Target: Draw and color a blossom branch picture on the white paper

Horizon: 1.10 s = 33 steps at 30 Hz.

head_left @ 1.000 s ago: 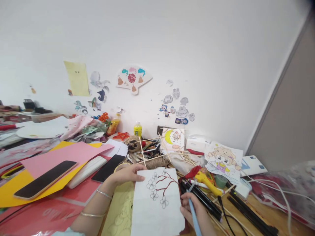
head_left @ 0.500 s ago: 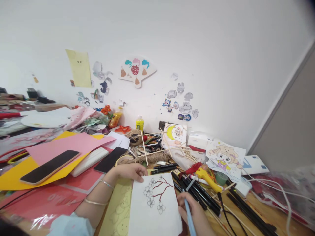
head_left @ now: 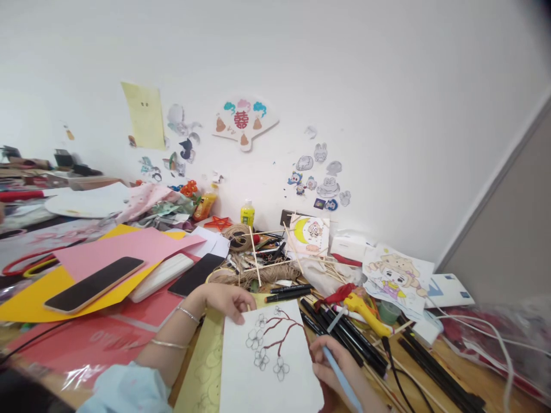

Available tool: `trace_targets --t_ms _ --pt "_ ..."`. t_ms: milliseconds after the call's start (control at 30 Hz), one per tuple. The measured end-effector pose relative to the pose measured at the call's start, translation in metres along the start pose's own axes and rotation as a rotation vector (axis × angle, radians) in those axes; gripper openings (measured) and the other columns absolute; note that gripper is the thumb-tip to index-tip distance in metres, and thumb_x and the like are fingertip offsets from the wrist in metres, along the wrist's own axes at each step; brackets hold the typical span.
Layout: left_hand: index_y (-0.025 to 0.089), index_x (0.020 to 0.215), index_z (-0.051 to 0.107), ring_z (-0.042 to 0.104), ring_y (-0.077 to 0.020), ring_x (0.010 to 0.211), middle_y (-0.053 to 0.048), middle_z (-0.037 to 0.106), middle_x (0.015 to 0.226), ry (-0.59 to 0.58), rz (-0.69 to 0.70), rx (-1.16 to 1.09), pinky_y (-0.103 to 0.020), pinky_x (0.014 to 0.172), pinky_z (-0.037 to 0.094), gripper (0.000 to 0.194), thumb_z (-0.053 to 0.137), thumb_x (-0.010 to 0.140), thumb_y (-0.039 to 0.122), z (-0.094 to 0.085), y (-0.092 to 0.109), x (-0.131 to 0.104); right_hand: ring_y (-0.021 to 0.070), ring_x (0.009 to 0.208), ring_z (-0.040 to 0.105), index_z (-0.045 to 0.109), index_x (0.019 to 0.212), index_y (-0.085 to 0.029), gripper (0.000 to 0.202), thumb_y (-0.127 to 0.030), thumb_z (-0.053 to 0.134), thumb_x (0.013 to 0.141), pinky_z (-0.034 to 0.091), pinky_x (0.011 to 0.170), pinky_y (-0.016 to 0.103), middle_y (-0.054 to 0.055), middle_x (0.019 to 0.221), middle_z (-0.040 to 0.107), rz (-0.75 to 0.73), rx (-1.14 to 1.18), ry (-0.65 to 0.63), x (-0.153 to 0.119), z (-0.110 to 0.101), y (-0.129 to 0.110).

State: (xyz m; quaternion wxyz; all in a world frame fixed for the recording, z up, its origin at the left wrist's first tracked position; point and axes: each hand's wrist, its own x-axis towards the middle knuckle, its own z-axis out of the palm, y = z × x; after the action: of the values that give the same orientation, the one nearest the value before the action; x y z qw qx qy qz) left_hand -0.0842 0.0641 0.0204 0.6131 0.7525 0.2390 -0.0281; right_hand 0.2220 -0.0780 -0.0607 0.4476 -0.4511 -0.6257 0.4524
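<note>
The blossom drawing (head_left: 269, 373) lies over a yellow sheet (head_left: 196, 373) on the tabletop (head_left: 450, 350). At its eleven o'clock, the left hand (head_left: 230, 301) touches the corner, grip impossible to tell; at three, the right hand (head_left: 333, 364) is clamped round a light blue pen (head_left: 342, 376). Glue gun (head_left: 365, 314) at two, smartphone (head_left: 94, 285) at ten!

Fan-shaped plaque (head_left: 244, 121) mounted on white wall (head_left: 365, 74), yellow bottle (head_left: 247, 214) below, dark phone (head_left: 94, 284) on pink paper (head_left: 124, 256), yellow glue gun (head_left: 365, 314) among clutter
</note>
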Motion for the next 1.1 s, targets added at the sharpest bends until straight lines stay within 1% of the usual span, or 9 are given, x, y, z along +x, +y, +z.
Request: trace_targets --t_ms 100,267,367,467,533,667,867,967,1100 --pt "0.018 0.1 0.06 0.063 -0.0169 0.069 -0.001 0.066 0.079 -0.093 -0.05 -0.007 -0.027 0.064 0.05 0.047 0.075 0.064 0.044 0.002 0.003 0.001 0.0149 0.067 0.055 0.059 0.088 -0.02 0.021 -0.024 0.065 0.068 0.042 0.062 0.024 -0.002 0.073 0.055 0.017 -0.018 -0.097 -0.003 0.002 -0.005" --pt "0.022 0.115 0.047 0.062 -0.0153 0.053 -0.001 0.065 0.078 -0.102 -0.101 -0.069 -0.03 0.054 0.051 0.059 0.07 0.068 0.049 0.016 0.006 0.026 0.015 0.065 0.055 0.059 0.087 -0.019 0.017 -0.021 0.062 0.07 0.042 0.06 0.024 -0.001 0.072 0.055 -0.024 -0.143 -0.126 -0.006 0.007 -0.01" --pt "0.022 0.118 0.047 0.06 -0.0144 0.052 -0.002 0.063 0.083 -0.028 -0.076 0.027 -0.028 0.051 0.049 0.064 0.073 0.065 0.046 0.032 0.012 0.041 0.0161 0.067 0.057 0.058 0.085 -0.019 0.017 -0.017 0.061 0.069 0.043 0.062 0.025 -0.001 0.072 0.058 -0.011 -0.198 -0.092 -0.007 0.009 -0.015" --pt "0.021 0.109 0.057 0.058 -0.0146 0.06 -0.002 0.063 0.083 0.131 0.012 0.341 -0.026 0.054 0.045 0.055 0.073 0.063 0.046 0.048 0.02 0.05 0.0164 0.066 0.057 0.056 0.084 -0.019 0.017 -0.017 0.062 0.068 0.044 0.063 0.026 -0.001 0.07 0.059 0.048 -0.205 -0.056 -0.008 0.012 -0.022" --pt "0.021 0.102 0.062 0.056 -0.0158 0.065 -0.002 0.062 0.082 0.252 0.061 0.574 -0.025 0.058 0.043 0.052 0.075 0.059 0.046 0.058 0.025 0.053 0.0158 0.063 0.056 0.056 0.085 -0.019 0.017 -0.023 0.063 0.071 0.043 0.061 0.025 -0.001 0.067 0.058 0.055 -0.216 -0.035 -0.009 0.014 -0.025" --pt "0.021 0.099 0.062 0.055 -0.0175 0.072 -0.002 0.06 0.087 0.333 0.098 0.766 -0.025 0.062 0.041 0.047 0.076 0.06 0.044 0.073 0.028 0.058 0.0146 0.056 0.05 0.057 0.093 -0.019 0.031 -0.047 0.05 0.083 0.041 0.053 0.025 -0.001 0.064 0.054 0.028 -0.223 0.066 -0.012 0.012 -0.023" --pt "0.021 0.093 0.061 0.054 -0.0187 0.08 -0.003 0.054 0.095 0.316 0.156 0.837 -0.025 0.067 0.041 0.04 0.078 0.059 0.035 0.075 0.024 0.062 0.0175 0.063 0.053 0.064 0.096 -0.02 0.049 -0.058 0.035 0.087 0.045 0.062 0.03 0.005 0.079 0.06 -0.07 -0.183 0.167 -0.015 0.001 -0.021" --pt "0.02 0.088 0.061 0.053 -0.019 0.08 -0.003 0.054 0.09 0.308 0.19 0.822 -0.025 0.067 0.041 0.037 0.078 0.058 0.033 0.073 0.023 0.063 0.0173 0.062 0.054 0.066 0.081 -0.02 0.041 -0.054 0.044 0.085 0.045 0.06 0.029 0.005 0.075 0.06 -0.138 -0.224 0.116 -0.012 0.003 -0.03" --pt "0.021 0.097 0.059 0.054 -0.0198 0.079 -0.002 0.057 0.087 0.286 0.143 0.747 -0.026 0.065 0.041 0.041 0.075 0.06 0.031 0.073 0.022 0.064 0.0151 0.057 0.054 0.061 0.077 -0.019 0.027 -0.044 0.053 0.083 0.045 0.056 0.026 0.001 0.063 0.057 -0.082 -0.203 0.012 -0.006 0.013 -0.044"
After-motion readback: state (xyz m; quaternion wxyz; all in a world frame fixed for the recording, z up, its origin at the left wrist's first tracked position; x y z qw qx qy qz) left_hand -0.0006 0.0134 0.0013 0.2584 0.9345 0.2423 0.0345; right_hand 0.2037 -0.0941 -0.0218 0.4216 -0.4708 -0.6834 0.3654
